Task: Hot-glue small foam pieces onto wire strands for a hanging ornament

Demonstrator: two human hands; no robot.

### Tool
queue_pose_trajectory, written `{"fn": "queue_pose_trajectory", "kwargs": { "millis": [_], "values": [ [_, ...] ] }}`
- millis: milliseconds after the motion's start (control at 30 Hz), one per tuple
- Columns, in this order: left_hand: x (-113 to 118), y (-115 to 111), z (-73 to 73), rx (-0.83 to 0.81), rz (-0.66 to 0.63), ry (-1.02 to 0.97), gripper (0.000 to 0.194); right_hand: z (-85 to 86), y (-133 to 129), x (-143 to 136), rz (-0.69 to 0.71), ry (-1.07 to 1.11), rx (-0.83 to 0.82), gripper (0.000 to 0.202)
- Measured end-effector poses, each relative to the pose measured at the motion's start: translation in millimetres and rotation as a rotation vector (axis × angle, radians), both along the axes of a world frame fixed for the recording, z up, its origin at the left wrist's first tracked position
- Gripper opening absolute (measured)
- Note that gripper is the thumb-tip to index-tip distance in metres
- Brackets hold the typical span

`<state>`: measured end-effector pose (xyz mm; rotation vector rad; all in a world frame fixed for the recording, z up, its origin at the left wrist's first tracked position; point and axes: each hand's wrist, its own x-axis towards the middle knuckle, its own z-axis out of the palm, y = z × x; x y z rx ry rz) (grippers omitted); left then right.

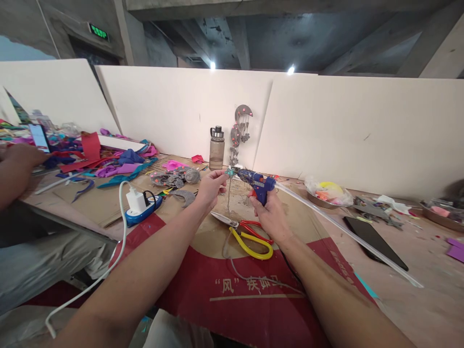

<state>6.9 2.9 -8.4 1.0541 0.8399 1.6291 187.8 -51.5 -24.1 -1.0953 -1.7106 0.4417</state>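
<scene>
My right hand [271, 209] is wrapped round the grip of a blue hot glue gun [258, 181], and a long clear glue stick [337, 224] runs out of its back. Between the fingertips of my left hand [212, 187] is a small teal piece [230, 172], close to the gun's nozzle. A thin grey cord [228, 195] hangs down from that piece. Beneath my hands lie scissors [253, 244] with yellow handles and a red-handled tool [258, 228], both on the cardboard. Whether the nozzle touches the teal piece I cannot tell.
A water bottle [216, 151] and a grey hanging ornament [241, 125] stand by the white board. Left are a blue power strip [143, 211], felt scraps [119, 166] and another person's arm [18, 166]. Right are a black phone [373, 241] and a bowl [328, 205] with a plastic bag.
</scene>
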Motion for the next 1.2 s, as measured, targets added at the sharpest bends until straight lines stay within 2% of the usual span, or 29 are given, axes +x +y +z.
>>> {"fn": "queue_pose_trajectory", "kwargs": {
  "millis": [467, 767, 1200],
  "values": [
    [5.3, -4.8, 0.4, 0.010, 0.000, 0.076, 0.032, 3.5, -4.4, -4.4, -0.017, -0.030, -0.006, 0.026],
    [4.1, -3.7, -1.3, 0.040, -0.008, 0.075, 0.036, 2.2, -3.4, -4.5, -0.023, -0.039, 0.037, 0.017],
    [3.5, -3.5, -0.7, 0.033, 0.002, 0.058, 0.037, 3.2, -4.0, -4.9, -0.050, -0.040, 0.043, 0.018]
  ]
}}
